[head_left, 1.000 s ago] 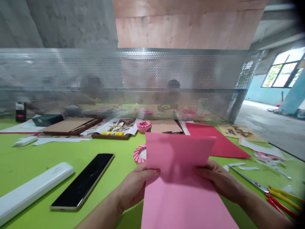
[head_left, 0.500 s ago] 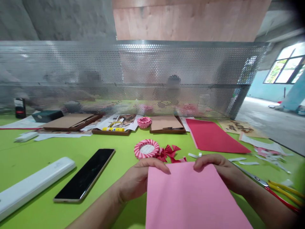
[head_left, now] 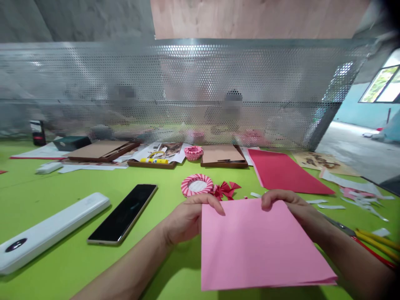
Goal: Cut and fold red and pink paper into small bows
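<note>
A sheet of pink paper (head_left: 256, 246), seemingly more than one layer at its lower right corner, is held up above the table. My left hand (head_left: 195, 214) pinches its far left corner, thumb on top and the other fingers hidden beneath. At the far right corner my right hand (head_left: 286, 208) grips it the same way. Just beyond the paper lie a red-and-white striped paper ring (head_left: 196, 185) and a small pile of folded red paper pieces (head_left: 225, 190). Scissors (head_left: 346, 229) with red and yellow handles lie by my right forearm, partly hidden.
A smartphone (head_left: 123, 214) and a long white device (head_left: 56, 227) lie at left on the green table (head_left: 150, 173). Red paper (head_left: 287, 173) and white paper scraps (head_left: 368, 204) are at right. Brown trays (head_left: 225, 156) line a perforated metal screen (head_left: 187, 91).
The pink paper's near edge has come into view. The camera view has shifted slightly, so the table things appear higher and farther right. Both hands keep their grip.
</note>
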`<control>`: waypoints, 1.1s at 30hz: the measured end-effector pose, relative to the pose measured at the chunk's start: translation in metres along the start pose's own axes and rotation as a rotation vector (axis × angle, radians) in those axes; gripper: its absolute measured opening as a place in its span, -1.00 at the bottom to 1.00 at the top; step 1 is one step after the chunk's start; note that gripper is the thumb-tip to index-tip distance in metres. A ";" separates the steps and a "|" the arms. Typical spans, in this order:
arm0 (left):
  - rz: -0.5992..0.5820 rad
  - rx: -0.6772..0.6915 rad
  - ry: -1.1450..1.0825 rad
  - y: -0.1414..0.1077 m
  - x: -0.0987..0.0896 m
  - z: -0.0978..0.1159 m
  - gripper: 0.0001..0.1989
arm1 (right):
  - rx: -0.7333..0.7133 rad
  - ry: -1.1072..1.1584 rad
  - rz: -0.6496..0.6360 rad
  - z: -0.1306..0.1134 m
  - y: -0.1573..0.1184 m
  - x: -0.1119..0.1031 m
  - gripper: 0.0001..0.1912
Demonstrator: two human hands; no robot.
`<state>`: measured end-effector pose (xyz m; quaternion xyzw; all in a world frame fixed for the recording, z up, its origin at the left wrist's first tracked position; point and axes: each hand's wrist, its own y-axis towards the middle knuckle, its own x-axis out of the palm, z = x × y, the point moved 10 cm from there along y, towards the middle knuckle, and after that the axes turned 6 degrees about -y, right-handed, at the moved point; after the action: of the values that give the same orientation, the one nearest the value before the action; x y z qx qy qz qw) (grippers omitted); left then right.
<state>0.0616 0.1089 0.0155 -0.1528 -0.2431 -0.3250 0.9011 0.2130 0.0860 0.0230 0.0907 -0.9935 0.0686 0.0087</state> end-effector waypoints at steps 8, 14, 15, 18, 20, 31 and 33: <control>-0.069 -0.064 0.014 -0.003 0.007 -0.004 -0.87 | -0.062 -0.017 -0.027 -0.010 -0.002 0.000 -0.89; -0.157 -0.065 -0.085 -0.004 0.016 0.000 -0.82 | -0.137 -0.096 -0.038 -0.013 0.001 -0.003 -0.84; -0.175 -0.064 -0.100 -0.004 0.017 0.001 -0.82 | -0.146 -0.117 -0.036 -0.013 0.001 -0.003 -0.84; -0.116 -0.027 -0.072 -0.002 0.011 0.001 -0.86 | -0.176 -0.180 -0.033 -0.015 0.002 -0.003 -0.83; -0.037 -0.014 -0.019 0.000 0.002 -0.002 -0.94 | -0.184 -0.197 -0.032 -0.015 0.003 -0.003 -0.83; 0.179 0.173 -0.115 0.002 -0.013 0.011 -0.62 | -0.079 0.241 0.001 -0.012 0.004 0.006 -0.46; 0.219 0.239 -0.129 0.002 -0.015 0.016 -0.60 | -0.066 0.223 0.034 -0.008 0.004 0.006 -0.49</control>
<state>0.0472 0.1245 0.0203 -0.0907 -0.3194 -0.1833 0.9253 0.2062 0.0900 0.0304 0.0653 -0.9894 0.0457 0.1211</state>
